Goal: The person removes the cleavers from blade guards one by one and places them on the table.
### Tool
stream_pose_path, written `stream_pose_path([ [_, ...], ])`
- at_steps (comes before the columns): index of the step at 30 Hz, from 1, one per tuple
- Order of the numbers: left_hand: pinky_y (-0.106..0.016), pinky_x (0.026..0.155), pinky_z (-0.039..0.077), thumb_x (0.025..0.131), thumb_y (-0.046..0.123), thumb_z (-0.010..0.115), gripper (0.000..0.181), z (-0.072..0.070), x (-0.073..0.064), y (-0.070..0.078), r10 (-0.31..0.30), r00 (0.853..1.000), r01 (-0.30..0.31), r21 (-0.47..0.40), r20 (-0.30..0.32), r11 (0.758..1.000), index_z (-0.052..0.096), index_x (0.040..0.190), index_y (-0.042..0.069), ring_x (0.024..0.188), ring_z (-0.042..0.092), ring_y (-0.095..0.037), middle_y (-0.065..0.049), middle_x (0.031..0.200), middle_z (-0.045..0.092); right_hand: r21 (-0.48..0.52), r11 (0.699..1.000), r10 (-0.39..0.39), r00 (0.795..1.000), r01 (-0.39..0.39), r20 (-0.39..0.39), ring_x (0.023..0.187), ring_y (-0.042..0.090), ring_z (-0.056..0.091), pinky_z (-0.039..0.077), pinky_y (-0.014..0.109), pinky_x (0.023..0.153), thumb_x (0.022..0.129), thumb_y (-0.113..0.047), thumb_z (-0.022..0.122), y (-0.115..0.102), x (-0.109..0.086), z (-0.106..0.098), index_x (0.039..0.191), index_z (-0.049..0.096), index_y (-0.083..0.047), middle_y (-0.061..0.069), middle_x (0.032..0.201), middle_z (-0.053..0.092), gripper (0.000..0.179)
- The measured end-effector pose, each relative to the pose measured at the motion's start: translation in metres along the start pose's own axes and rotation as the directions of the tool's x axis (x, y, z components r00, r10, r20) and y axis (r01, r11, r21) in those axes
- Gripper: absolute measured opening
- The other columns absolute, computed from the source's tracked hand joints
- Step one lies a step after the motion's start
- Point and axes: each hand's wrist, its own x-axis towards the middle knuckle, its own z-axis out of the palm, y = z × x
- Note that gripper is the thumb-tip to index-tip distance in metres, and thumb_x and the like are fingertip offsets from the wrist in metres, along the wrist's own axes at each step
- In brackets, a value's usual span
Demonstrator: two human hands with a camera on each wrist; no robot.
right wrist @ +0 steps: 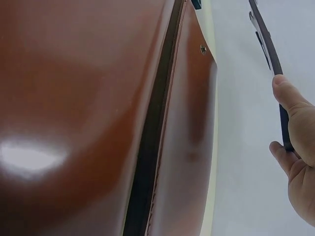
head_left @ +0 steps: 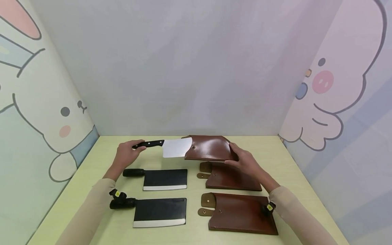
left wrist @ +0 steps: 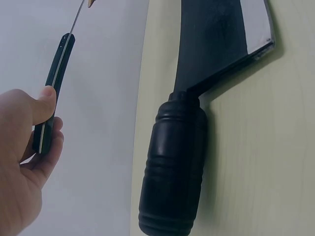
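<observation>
My left hand point(head_left: 126, 154) pinches the black riveted handle of a cleaver point(head_left: 176, 148), raised over the far part of the table. The bright blade runs right and meets the mouth of a brown leather sheath point(head_left: 211, 147), its far end out of sight there. In the left wrist view, thumb and fingers grip the handle point(left wrist: 53, 93), seen edge-on. My right hand point(head_left: 245, 161) holds that sheath by its right end, thumb on one side and fingers on the other. The right wrist view shows the held sheath point(right wrist: 284, 118) nearly edge-on.
Two dark-bladed cleavers, an upper one point(head_left: 165, 178) and a lower one point(head_left: 160, 211), lie on the pale table point(head_left: 92, 160), handles leftward. Across from them lie two brown sheaths, one farther point(head_left: 229, 177) and one nearer point(head_left: 242, 214), with snap straps pointing left. Walls enclose the table.
</observation>
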Motion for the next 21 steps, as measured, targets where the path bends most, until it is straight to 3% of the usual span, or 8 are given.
stream_pose_path([
  [12,-0.052,0.072,0.053,0.094,0.019,0.076,0.035,-0.006,0.0,-0.004,-0.009,1.0,0.009,0.015,0.007,1.0,0.072,0.123,-0.002,0.089,0.071,-0.038,-0.025,0.11,0.074,-0.008,1.0,0.018,1.0,-0.018,0.007,0.141,0.044,0.044,0.045,0.058,0.107,0.091,-0.045,0.077,0.005,-0.004,-0.004,0.161,0.029,-0.004,0.024,0.16,0.037,0.094],
  [21,-0.053,0.07,0.053,0.093,0.016,0.077,0.033,-0.01,0.004,-0.007,0.032,0.999,-0.032,0.026,-0.015,0.999,0.073,0.12,-0.002,0.087,0.072,-0.038,-0.025,0.108,0.074,-0.008,1.0,0.008,1.0,-0.008,-0.014,0.138,0.044,0.049,0.046,0.058,0.104,0.088,-0.043,0.08,0.009,-0.005,-0.011,0.16,0.03,-0.005,0.023,0.159,0.04,0.095],
])
